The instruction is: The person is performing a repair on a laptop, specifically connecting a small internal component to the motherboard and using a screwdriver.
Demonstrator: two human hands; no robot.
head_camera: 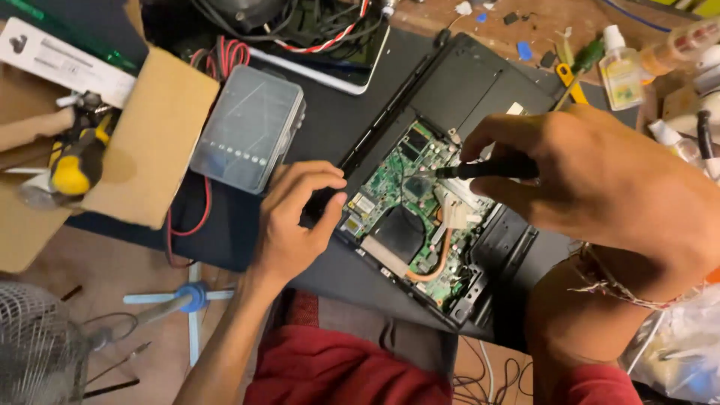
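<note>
**Opened laptop, board exposed: screwdriver at work on the circuit board**

Red-clothed lap, nearest the viewer, below both forearms; loose cables on the floor beside it.

Right hand [600, 176]: closed around a slim black-handled screwdriver [491, 169], held nearly level, tip pointing away from the palm toward the left hand and meeting the green circuit board [409, 206] near its upper middle. A frayed thread band sits on the wrist behind it.

Left hand [296, 221]: fingers curled, thumb and fingertips pressed on the black laptop chassis [352, 131] at the board's near-left edge, apparently steadying it; it grips nothing loose.

Step in hand, as judged: working a fastener or small part on the board. The next move calls for keeping the tip seated and upright pressure steady, with the chassis held still.

Edges and room: a copper heat pipe and a dark square cooler lie just under the right hand's fingers; the raised chassis rim lies close beyond the tip. Open black mat is free between the hands.

Beyond the left hand: clear plastic compartment box [247, 127], brown cardboard box [142, 142], red wires.

Beyond the right hand: small spray bottles [621, 71] and a yellow-handled tool.
</note>
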